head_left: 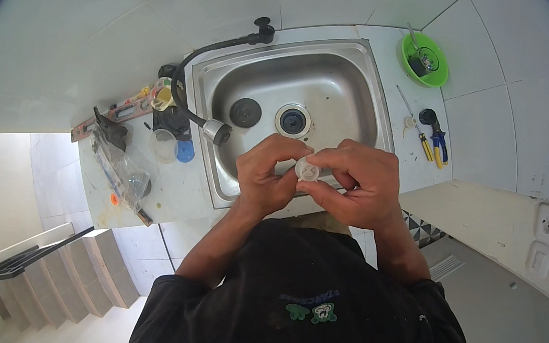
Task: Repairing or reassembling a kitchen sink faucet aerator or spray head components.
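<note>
Over the near edge of the steel sink (332, 85), both hands meet around a small, round, whitish plastic piece (307, 170), perhaps translucent. My left hand (269, 172) is closed, pinching the piece from the left side. From the other side, the thumb and forefinger of my right hand (362, 184) grip it as well. Its round face is turned up, and its lower part is hidden by the fingers. Beyond the hands lie the drain (293, 121) and a black round stopper (246, 113) on the sink floor.
A black hose faucet (183, 99) bends over the sink's left rim. Left counter: a clear plastic bag (126, 166), a spirit level (130, 109), a clear cup (164, 146). Right counter: a green bowl (439, 74), pliers (439, 140), a screwdriver (405, 100).
</note>
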